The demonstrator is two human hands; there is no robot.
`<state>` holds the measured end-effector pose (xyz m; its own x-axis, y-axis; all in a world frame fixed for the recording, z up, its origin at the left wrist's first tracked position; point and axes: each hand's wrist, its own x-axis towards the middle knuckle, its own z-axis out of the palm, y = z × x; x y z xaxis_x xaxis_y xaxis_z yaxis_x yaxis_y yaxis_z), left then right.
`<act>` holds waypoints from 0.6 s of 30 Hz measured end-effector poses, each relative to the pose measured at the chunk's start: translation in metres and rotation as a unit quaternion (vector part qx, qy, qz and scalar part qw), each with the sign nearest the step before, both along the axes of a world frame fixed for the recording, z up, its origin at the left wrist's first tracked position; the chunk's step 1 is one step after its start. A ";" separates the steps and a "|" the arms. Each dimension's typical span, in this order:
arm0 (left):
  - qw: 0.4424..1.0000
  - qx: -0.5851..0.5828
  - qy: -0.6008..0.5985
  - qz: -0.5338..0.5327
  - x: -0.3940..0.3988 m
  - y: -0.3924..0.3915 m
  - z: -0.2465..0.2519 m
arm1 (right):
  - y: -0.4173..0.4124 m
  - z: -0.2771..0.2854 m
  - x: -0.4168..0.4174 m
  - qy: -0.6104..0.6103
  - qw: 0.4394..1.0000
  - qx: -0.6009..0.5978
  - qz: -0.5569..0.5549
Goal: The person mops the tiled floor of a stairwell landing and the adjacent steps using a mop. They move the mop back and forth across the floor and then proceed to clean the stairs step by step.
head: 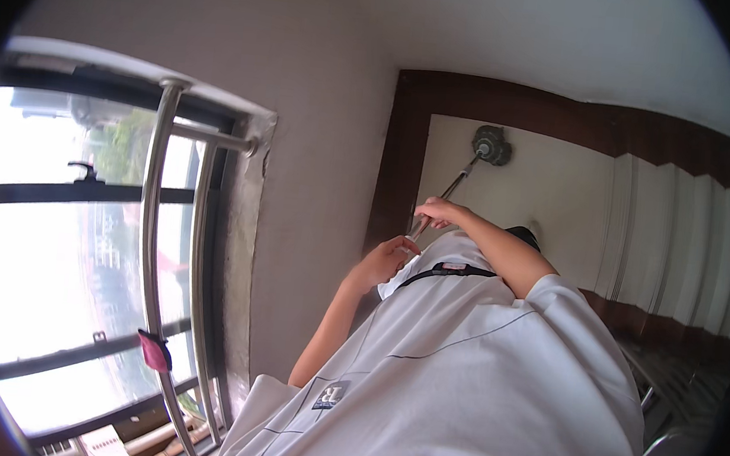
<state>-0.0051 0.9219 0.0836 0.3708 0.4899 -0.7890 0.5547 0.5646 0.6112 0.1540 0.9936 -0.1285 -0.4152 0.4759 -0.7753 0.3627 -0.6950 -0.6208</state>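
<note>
My right hand (439,212) wraps around the slim metal handle (453,187) of a mop. Closer to my body, my left hand (389,261) is closed around the lower-in-view end of the same handle. The pole slants away from me to a round grey mop head (491,145), which rests on the pale floor (539,171) near its dark brown border (500,93). Behind my forearm and shirt, part of the floor is hidden.
White steps (657,234) with zigzag edges lie on the right. To the left, stainless steel rails (155,229) cross a dark-framed window (81,197); a pink cloth item (154,351) hangs on one rail. A plain wall (317,178) stands between window and floor.
</note>
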 end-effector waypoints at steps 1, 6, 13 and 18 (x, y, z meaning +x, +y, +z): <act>0.999 -0.006 -0.014 0.049 -0.007 -0.009 0.005 | 0.004 0.005 -0.018 -0.005 1.000 0.006 0.025; 0.974 0.098 -0.099 0.178 -0.034 -0.046 -0.027 | 0.011 0.021 -0.079 0.028 0.990 0.064 0.121; 0.983 0.080 -0.088 0.143 -0.032 -0.029 0.024 | 0.023 0.026 -0.091 0.048 0.973 0.059 0.220; 0.989 -0.001 -0.139 0.053 -0.018 -0.008 0.039 | 0.009 0.049 -0.043 -0.002 0.977 -0.028 0.212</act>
<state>-0.0234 0.9137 0.1226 0.5204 0.5352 -0.6654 0.3036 0.6123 0.7300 0.1107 1.0030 -0.0792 -0.5631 0.2197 -0.7967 0.6267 -0.5149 -0.5849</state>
